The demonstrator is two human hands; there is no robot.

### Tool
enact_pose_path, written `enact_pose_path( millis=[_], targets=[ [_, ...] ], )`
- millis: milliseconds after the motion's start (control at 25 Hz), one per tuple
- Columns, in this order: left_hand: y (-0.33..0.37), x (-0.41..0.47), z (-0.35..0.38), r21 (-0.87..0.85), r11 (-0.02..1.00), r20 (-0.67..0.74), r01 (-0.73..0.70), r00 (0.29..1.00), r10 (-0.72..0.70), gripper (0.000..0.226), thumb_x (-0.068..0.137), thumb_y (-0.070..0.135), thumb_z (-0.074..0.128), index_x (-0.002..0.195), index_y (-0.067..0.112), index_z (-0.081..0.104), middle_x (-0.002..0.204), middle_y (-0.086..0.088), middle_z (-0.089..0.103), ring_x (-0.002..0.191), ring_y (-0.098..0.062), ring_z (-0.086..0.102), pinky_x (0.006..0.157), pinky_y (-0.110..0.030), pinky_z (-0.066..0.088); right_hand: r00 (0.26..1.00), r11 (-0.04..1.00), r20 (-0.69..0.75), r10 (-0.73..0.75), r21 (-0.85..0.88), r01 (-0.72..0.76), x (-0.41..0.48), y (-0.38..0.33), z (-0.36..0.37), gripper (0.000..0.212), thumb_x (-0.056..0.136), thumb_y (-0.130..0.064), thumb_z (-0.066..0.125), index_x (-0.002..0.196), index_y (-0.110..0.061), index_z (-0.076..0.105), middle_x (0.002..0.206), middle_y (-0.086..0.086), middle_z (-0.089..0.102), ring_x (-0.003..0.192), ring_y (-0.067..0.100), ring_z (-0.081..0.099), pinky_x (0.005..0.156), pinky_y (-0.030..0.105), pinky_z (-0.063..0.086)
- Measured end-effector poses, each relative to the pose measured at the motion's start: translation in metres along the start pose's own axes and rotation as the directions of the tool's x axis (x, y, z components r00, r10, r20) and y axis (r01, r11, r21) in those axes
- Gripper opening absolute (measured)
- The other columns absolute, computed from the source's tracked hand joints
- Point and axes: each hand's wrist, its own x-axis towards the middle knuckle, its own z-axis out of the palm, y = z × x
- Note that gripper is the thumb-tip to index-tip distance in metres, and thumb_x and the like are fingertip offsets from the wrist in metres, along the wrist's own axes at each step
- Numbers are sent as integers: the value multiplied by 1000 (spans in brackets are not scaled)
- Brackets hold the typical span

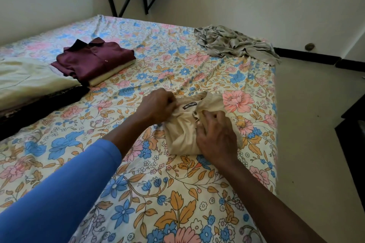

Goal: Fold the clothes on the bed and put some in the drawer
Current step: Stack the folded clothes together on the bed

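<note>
**Inspector:** Where is the item being worked on?

**Observer:** The beige shirt [183,134] lies folded into a compact bundle on the bed [158,193], near its right edge, with the collar and label facing up.

**Inspector:** Left hand?

**Observer:** The left hand [158,107] is at the collar's left end with its fingers curled. It appears to pinch the fabric there, though the fingertips are hidden behind the knuckles. A blue sleeve [59,193] covers that forearm.

**Inspector:** Right hand?

**Observer:** The right hand [215,138] lies palm down on the bundle's right half. Its fingers are spread and press beside the button placket.

**Inspector:** Other garments?

**Observer:** A maroon shirt [94,60] sits folded on a cream garment [110,74], far left on the bed. A grey garment [235,44] lies crumpled at the far right corner, well apart from the hands. Pale fabric [25,79] lies over dark cloth [39,102] at the left edge.
</note>
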Motion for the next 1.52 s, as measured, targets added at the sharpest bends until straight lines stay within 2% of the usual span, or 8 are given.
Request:
enact_pose_path(
  millis=[240,400,560,680,840,1000,1280,1520],
  targets=[
    [-22,8,-19,-9,983,284,-181,942,176,25,95,46,70,95,21,73,134,-2,57,121,-17,52,99,-42,49,999,993,42,14,-119,-9,-7,-12,5,92,84,-86,36,150,-22,36,144,6,40,123,23,41,94,39,45],
    [-10,33,-31,-93,972,-23,-215,977,214,23,99,36,69,90,20,55,99,0,59,89,-16,55,76,-39,49,974,985,217,68,-172,-30,-17,-14,10,125,73,-100,25,164,-15,9,168,10,16,148,31,23,118,50,26],
    [-4,10,-13,-51,989,-283,135,948,-144,40,102,60,51,110,21,56,107,0,60,94,-19,59,78,-37,47,998,991,13,59,-118,-57,-3,-14,3,100,84,-91,24,155,-21,35,155,10,40,136,29,40,107,47,37],
    [-3,-27,9,-230,883,-74,410,897,-436,55,99,68,49,113,16,61,100,0,69,85,-16,67,72,-32,51,961,957,-43,274,-83,-276,32,13,-11,78,98,-76,25,147,-19,43,150,15,46,134,33,44,107,48,36],
    [1,-16,1,-507,843,-183,180,933,-309,30,96,46,71,108,18,67,99,0,71,86,-15,69,71,-34,60,932,928,148,332,-227,-295,37,34,-8,76,99,-74,23,143,-16,47,144,14,50,131,32,44,105,47,36],
    [3,1,-6,-167,974,-209,154,960,-187,44,97,52,66,128,22,59,115,-2,64,94,-17,64,73,-27,47,971,930,38,238,-296,-217,24,25,-2,77,97,-76,26,136,-12,45,133,14,52,121,32,48,93,46,42],
    [27,-52,6,-693,395,456,603,791,-407,51,85,23,85,127,9,60,108,-7,72,85,-20,72,50,-25,57,801,725,490,343,404,-558,60,38,-29,30,86,-34,81,106,-14,75,99,3,78,96,24,73,92,48,59],
    [-4,-75,-48,-832,302,362,465,869,-338,36,99,9,66,134,17,59,121,-9,71,101,-24,72,70,-35,63,852,516,472,226,684,-516,56,-12,-47,58,86,-19,81,139,-24,58,126,4,70,110,28,69,97,53,55]
  ],
)
